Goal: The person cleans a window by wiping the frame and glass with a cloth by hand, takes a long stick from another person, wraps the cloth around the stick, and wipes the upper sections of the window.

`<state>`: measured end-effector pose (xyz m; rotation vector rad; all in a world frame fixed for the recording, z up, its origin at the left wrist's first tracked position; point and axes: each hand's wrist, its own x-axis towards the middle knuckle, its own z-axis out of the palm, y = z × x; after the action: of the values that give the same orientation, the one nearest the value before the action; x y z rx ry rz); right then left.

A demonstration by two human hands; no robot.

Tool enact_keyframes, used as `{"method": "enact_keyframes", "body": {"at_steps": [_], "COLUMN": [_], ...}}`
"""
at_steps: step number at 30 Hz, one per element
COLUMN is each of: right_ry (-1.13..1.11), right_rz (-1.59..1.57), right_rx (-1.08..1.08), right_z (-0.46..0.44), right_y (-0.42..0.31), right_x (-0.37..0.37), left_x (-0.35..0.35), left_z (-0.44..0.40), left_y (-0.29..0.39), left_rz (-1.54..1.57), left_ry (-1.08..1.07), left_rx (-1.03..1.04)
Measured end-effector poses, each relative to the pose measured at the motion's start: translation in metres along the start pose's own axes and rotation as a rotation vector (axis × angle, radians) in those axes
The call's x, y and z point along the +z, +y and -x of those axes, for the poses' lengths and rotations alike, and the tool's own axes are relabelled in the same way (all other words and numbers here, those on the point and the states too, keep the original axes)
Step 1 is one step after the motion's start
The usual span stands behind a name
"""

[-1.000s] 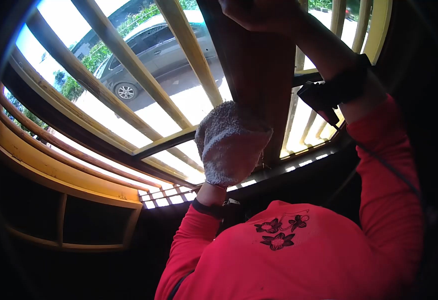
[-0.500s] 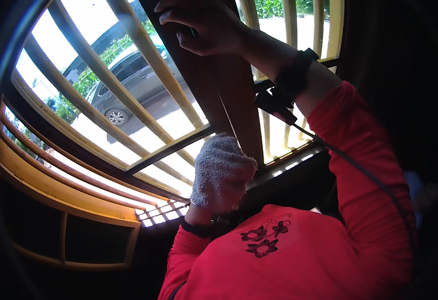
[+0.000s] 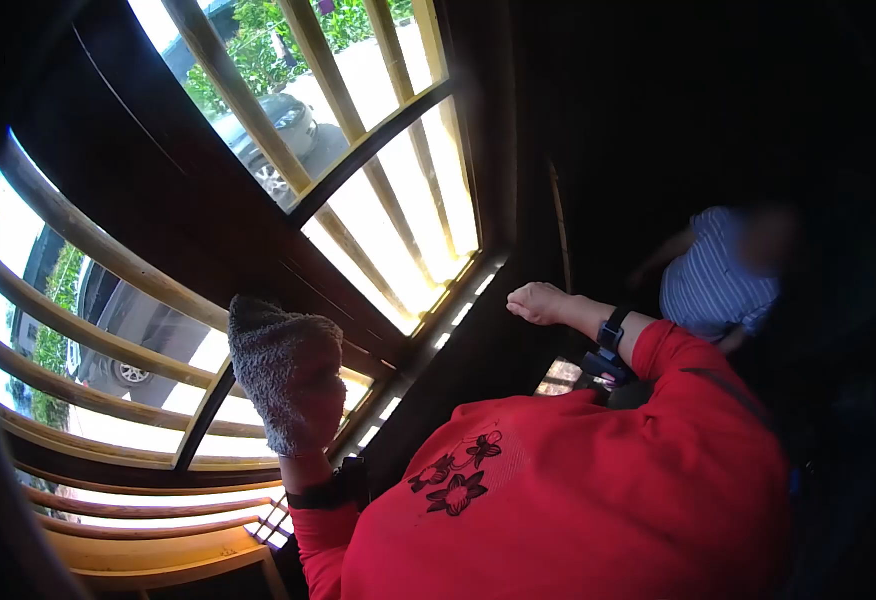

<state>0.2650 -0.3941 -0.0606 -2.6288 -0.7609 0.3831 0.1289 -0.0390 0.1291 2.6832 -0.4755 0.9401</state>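
Note:
A grey terry cloth [image 3: 280, 362] covers most of my left hand [image 3: 330, 400], which is raised at the dark wooden window frame [image 3: 173, 200]. The fingers are largely hidden under the cloth, and the hand looks closed on it. Whether it touches the wood I cannot tell. My right hand [image 3: 538, 303] is held out to the right of the window with curled fingers; the inside of the fist is hidden. A black strap [image 3: 614, 328] goes round the right wrist, with a dark device [image 3: 603, 366] hanging beneath it.
Wooden bars [image 3: 333, 75] cross the window panes, with a parked car [image 3: 143, 335] and plants outside. A curved wooden railing [image 3: 173, 545] stands at the lower left. Another person in a striped shirt [image 3: 713, 275] is at the right, in the dark part of the room.
My right hand has come down from the window frame and moved away to the right, its fingers now curled. My view has turned right, showing the other person. The cloth stays on my left hand.

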Motion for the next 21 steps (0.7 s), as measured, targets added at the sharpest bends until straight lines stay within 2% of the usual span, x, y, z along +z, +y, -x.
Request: {"method": "enact_keyframes", "body": {"at_steps": [1,3,5,7,9,11,13,16,19,20,21], "right_ry": [-0.112,-0.095,0.002,0.245,0.321,0.396,0.438,0.560,0.754,0.782,0.784], "right_rz": [0.001,-0.092,-0.512,-0.702,-0.730,-0.777,-0.780,-0.524,-0.459,-0.523,-0.620], "right_rx": [0.124,0.203,0.638,0.807,0.806,0.688,0.660,0.493,0.427,0.497,0.497], "right_z": [0.022,0.061,0.081,0.084,0.072,0.052,0.025,-0.033,-0.083,-0.099,-0.126], "right_y": [0.038,0.109,0.145,0.183,0.207,0.225,0.227,0.269,0.282,0.285,0.321], "right_x": [0.024,0.054,0.047,0.038,0.023,0.014,-0.001,0.013,0.011,0.007,0.023], "left_x": [0.001,0.006,0.011,0.014,0.017,0.019,0.019,0.022,0.022,0.023,0.023], "left_z": [-0.001,-0.005,-0.009,-0.014,-0.021,-0.026,-0.032,-0.043,-0.051,-0.054,-0.057], "left_y": [0.001,0.005,0.008,0.010,0.011,0.012,0.012,0.012,0.012,0.014,0.015], "left_rz": [-0.012,-0.019,-0.033,-0.051,-0.064,-0.086,-0.113,-0.150,-0.190,-0.203,-0.210], "left_ry": [-0.004,-0.013,-0.020,-0.022,-0.026,-0.029,-0.035,-0.046,-0.066,-0.074,-0.080], "left_rx": [0.003,0.010,0.014,0.018,0.019,0.017,0.010,-0.003,-0.017,-0.021,-0.025]}}
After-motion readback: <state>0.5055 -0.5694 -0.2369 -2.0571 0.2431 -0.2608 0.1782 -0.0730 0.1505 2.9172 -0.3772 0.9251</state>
